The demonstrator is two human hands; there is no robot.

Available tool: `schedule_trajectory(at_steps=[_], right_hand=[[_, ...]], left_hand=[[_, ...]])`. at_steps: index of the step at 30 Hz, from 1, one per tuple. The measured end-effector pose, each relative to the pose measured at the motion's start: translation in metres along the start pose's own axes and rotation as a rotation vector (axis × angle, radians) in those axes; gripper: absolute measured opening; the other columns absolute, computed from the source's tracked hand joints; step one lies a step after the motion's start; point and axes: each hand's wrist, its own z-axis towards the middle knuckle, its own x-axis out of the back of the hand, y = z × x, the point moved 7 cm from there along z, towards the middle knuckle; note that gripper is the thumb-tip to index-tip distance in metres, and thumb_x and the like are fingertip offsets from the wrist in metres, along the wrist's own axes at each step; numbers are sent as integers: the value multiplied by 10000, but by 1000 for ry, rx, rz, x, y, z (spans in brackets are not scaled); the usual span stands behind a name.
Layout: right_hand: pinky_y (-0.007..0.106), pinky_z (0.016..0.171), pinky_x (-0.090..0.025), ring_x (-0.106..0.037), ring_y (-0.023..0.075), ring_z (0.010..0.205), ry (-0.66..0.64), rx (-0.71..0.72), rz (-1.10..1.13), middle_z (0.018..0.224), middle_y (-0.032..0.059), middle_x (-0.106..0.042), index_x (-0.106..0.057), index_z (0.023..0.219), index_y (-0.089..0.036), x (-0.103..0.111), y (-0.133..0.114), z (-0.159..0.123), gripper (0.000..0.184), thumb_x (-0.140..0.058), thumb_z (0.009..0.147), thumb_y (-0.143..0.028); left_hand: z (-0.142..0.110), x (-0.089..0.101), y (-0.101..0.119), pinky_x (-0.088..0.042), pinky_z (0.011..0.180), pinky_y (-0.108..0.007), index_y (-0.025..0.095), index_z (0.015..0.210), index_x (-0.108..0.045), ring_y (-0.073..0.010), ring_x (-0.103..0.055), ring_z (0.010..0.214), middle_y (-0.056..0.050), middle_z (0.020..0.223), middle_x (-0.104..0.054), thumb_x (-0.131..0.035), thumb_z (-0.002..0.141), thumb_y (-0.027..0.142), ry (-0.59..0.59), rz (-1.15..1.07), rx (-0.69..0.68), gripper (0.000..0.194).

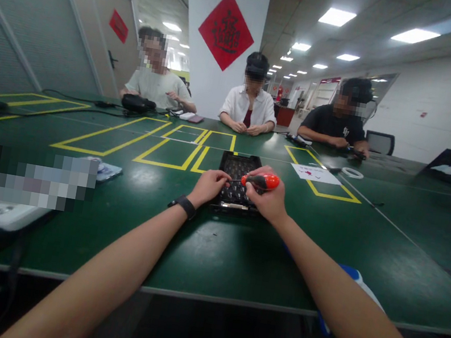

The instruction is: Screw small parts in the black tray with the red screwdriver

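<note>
In my right hand [267,199] is a screwdriver [264,181] with an orange-red and black handle, its thin shaft pointing left. My left hand [207,186], with a black band on the wrist, is pinched at the tip of that shaft. Whatever sits between its fingertips is too small to make out. Under both hands an open black case [241,166] lies on the green table, with rows of small dark and shiny pieces in it. My hands cover parts of the case's left and right sides.
The green table [209,264] bears yellow tape outlines [161,164]. White devices [1,215] lie at the left. A paper sheet [315,174] and a tape roll [352,173] are at the right. A blue-and-white thing [352,274] lies beyond my right forearm. Three people sit across the table.
</note>
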Motion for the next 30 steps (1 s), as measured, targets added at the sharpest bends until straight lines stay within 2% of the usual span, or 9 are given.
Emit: schedule_trajectory(at_steps=[4,10,13,19,24,30], right_hand=[[288,852,-434,-561,151,818,-107,31,-14,849,6,-605,-631,832,-226,-10,-6,-2,211,-664,627,-186],[281,833,-436,-569,146,813,-207,13,-32,878,9,-632,-643,898,-226,-15,3,-2,194,-619,707,-250],[277,815,-439,-580,140,788,-303,17,-72,858,6,-647,-659,880,-228,-22,10,-5,173,-616,718,-272],[313,858,-442,-607,164,899,-414,-5,-1,918,24,-671,-667,803,-214,-31,19,-7,125,-650,688,-261],[288,852,-438,-615,144,878,-380,-19,10,922,27,-675,-667,771,-200,-28,23,-5,108,-621,725,-286],[273,754,-454,-604,138,763,-239,-52,-37,805,25,-668,-655,737,-171,-16,27,-1,176,-570,769,-322]], left_hand=[[0,0,3,-435,650,-259,174,854,-686,-160,-618,691,-31,741,-694,-450,784,201,-27,58,-33,248],[0,0,4,-436,662,-264,186,881,-677,-165,-617,704,-27,745,-690,-438,801,209,-30,61,-60,253],[0,2,7,-437,690,-270,188,887,-675,-169,-616,733,-30,770,-691,-426,811,210,-7,90,-94,260],[0,4,9,-442,744,-275,188,905,-671,-171,-609,771,-37,813,-685,-411,831,220,-2,99,-121,272],[-2,2,12,-435,730,-261,193,932,-649,-155,-600,746,-25,779,-671,-391,852,234,-10,73,-141,273],[-7,9,21,-407,657,-237,208,1097,-556,-129,-571,651,10,683,-631,-378,877,278,62,57,-119,291]])
